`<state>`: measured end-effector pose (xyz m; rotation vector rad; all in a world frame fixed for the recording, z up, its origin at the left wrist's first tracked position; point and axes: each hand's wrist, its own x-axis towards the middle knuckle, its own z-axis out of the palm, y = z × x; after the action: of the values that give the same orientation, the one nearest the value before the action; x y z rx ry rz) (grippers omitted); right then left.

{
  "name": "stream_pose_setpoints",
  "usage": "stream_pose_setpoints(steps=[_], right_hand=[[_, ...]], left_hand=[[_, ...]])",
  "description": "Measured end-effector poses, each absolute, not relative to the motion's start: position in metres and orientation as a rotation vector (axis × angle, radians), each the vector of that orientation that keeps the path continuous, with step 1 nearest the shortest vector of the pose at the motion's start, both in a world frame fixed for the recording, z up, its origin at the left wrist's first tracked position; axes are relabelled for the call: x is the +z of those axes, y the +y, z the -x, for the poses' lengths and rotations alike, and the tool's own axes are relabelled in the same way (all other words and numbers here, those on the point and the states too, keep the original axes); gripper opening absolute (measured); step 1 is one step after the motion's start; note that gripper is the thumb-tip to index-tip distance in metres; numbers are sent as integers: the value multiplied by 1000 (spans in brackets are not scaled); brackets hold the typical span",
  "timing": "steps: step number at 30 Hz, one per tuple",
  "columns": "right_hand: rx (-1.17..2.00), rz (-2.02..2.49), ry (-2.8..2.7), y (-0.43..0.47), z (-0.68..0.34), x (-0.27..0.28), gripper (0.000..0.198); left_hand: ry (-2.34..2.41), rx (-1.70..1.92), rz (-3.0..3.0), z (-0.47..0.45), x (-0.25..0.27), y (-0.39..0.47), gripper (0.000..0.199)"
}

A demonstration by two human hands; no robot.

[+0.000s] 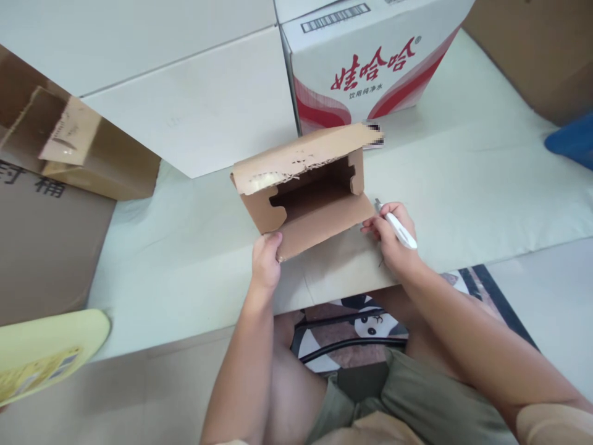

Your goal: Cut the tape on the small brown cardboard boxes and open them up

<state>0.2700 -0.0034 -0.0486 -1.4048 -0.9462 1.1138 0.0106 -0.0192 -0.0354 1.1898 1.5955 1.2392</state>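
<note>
My left hand (267, 256) grips the box (319, 230) near the table's (185, 259) front edge; my right hand (393, 238) curls round the cutter (402, 231). The box is already open, flap torn but attached.

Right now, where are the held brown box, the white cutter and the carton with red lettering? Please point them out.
Held brown box (322, 226): head view, on its near flap.
White cutter (399, 230): head view, on its handle.
Carton with red lettering (368, 77): head view, on its lettered face.
</note>
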Motion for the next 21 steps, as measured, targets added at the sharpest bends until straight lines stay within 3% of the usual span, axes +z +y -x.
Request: stream_pose_setpoints(steps=[9,16,21], right_hand=[[1062,1450,-990,-3,-269,-50,11],[1514,1002,-562,-1,-272,-42,36],[1620,891,-506,-2,-274,-31,30]], left_hand=[[1554,1264,-1110,-14,-37,-19,43],[1535,1268,-1123,-13,-36,-19,45],[1532,1237,-1070,-10,-44,-19,44]])
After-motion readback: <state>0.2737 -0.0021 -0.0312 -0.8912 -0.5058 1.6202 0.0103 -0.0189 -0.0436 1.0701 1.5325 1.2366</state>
